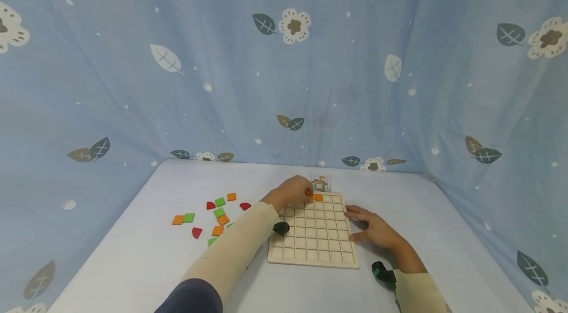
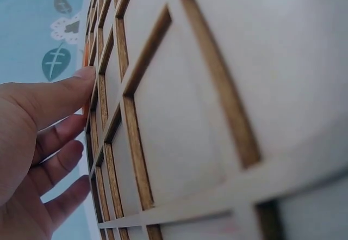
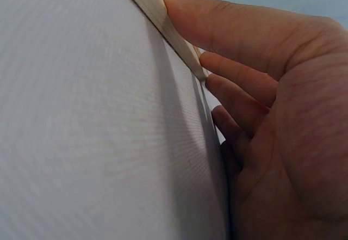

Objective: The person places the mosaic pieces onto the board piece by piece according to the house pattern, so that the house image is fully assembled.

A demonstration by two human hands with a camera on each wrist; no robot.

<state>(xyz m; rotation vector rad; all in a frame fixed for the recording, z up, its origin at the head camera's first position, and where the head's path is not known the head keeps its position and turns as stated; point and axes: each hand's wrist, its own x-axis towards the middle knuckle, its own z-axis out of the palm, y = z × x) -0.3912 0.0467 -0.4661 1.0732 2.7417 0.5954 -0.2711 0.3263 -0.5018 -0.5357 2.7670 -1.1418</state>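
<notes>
A pale wooden grid board (image 1: 312,243) lies on the white table. At its far side my left hand (image 1: 294,191) pinches a small orange tile (image 1: 309,194) between thumb and fingers; in the left wrist view the thumb covers most of it. Another orange tile (image 1: 318,197) sits in a cell of the far row, just right of those fingertips. My right hand (image 1: 370,226) rests against the board's right edge, fingers spread and relaxed. In the right wrist view, its thumb (image 3: 217,25) and fingertips touch the board's wooden side (image 3: 163,25).
Left of the board lie loose pieces: orange squares (image 1: 231,196), green squares (image 1: 188,217) and red quarter-rounds (image 1: 197,232). My left forearm hides part of that group. A printed pattern card (image 1: 320,183) lies beyond the board. A blue patterned curtain (image 1: 284,81) hangs behind the table.
</notes>
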